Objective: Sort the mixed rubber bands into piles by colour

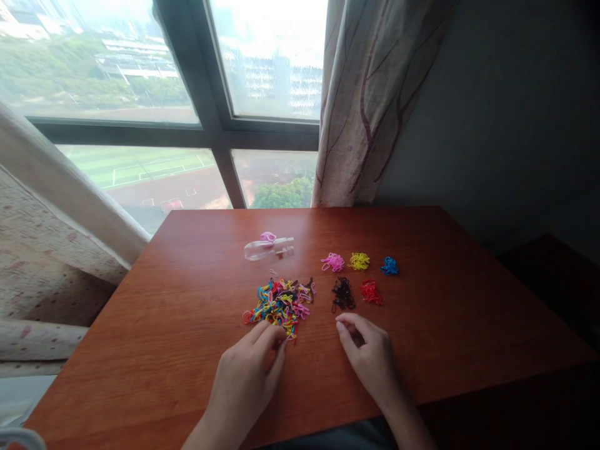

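Observation:
A mixed pile of small coloured plastic pin-shaped clips [281, 303] lies on the wooden table. My left hand [253, 359] is at its near edge, thumb and forefinger pinched together; what they hold, if anything, is too small to make out. My right hand [368, 350], also closed in a pinch, rests just in front of a small heap of black clips [344, 294]; anything between its fingertips is hidden. Red clips [371, 292] lie right of the black ones. Behind them sit separate heaps of pink clips [332, 262], yellow clips [359, 261] and blue clips [389, 266].
A clear plastic container [257, 250] lies on its side behind the mixed pile, with something pink at it. One pale clip [274, 272] lies alone between them. The reddish-brown table [140, 350] backs onto a window, with curtains [365, 94] at both sides.

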Available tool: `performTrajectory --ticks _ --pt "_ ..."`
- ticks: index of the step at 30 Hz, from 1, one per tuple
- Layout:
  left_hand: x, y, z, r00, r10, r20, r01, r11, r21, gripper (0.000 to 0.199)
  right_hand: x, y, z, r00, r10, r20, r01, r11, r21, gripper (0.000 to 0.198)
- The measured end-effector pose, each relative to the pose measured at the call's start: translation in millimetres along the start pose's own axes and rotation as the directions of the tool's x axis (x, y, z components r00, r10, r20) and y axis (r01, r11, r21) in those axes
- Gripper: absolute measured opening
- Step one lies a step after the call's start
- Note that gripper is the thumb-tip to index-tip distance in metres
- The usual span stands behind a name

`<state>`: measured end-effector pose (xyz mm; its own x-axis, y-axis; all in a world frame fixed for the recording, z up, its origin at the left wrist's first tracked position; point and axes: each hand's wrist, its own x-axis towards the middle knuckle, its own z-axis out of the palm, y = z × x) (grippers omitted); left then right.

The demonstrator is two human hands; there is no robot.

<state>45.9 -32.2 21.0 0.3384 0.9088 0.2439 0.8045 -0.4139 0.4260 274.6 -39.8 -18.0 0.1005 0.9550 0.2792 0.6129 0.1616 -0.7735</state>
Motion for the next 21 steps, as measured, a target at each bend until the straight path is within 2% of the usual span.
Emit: performTrajectory --ticks 3,5,9,13,16,21 --pt "29.3 10.5 -3.5 1.000 0.016 -0.003 -0.016 1.000 0.001 0.016 0.6 -0.7 0.6 1.000 -0.009 0.005 0.009 1.000 -0.008 0.020" --pt "53.7 17.4 -3.1 0.998 0.035 0.046 -0.036 0.999 0.028 0.016 0.7 -1.2 1.2 1.000 -0.018 0.013 0.019 1.000 -0.024 0.019" --pt "107.2 27.1 2.2 0.972 0.084 0.219 -0.116 0.984 0.136 0.017 -0.7 -0.2 3.2 0.997 -0.047 0.060 0.051 0.996 -0.071 0.018" --pt "143.9 32.1 8.7 0.963 0.121 0.243 -0.160 0.976 0.149 0.023 -1.7 1.8 4.8 0.995 -0.064 0.081 0.071 0.993 -0.097 0.018" --pt "145.5 33.2 11.9 0.951 0.142 0.273 -0.186 0.972 0.143 0.023 -1.6 2.3 5.0 0.995 -0.066 0.075 0.072 0.993 -0.089 0.018" --pt "118.9 28.7 16.9 0.908 0.180 0.379 -0.245 0.961 0.129 0.014 -0.6 1.7 4.0 0.994 -0.086 0.071 0.092 0.992 -0.087 0.020"
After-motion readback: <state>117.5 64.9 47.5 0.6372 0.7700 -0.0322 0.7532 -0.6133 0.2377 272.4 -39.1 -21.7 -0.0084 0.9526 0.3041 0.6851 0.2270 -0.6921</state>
